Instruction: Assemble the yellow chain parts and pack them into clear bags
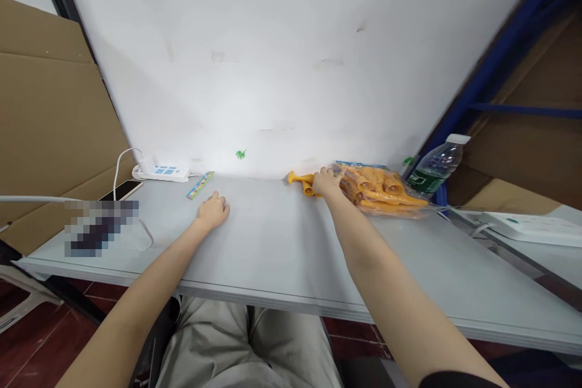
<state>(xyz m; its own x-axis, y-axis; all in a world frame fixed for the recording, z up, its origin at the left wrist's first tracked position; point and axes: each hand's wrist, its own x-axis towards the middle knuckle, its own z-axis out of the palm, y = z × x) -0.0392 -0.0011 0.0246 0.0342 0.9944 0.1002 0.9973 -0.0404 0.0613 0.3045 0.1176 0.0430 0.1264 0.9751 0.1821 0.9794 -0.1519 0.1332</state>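
My left hand [213, 211] rests on the grey tabletop with its fingers loosely bent and nothing in it. Just behind it lies a narrow, colourfully printed card strip [200, 185]. Farther right, my right hand [327, 180] is closed over a yellow plastic toy trumpet [297, 177] lying by the wall. The trumpet's flared end sticks out to the left; the hand hides the rest. Touching or close beside that hand is a clear plastic bag [386, 191] with several orange-yellow plastic pieces inside and a printed header at its back edge.
A water bottle [439, 163] leans at the right, behind the bag. A white power strip [166, 173], a phone [122, 189] and white cables are at the left. Cardboard [45, 109] stands on the left side, and a white box-like device [531, 227] lies far right.
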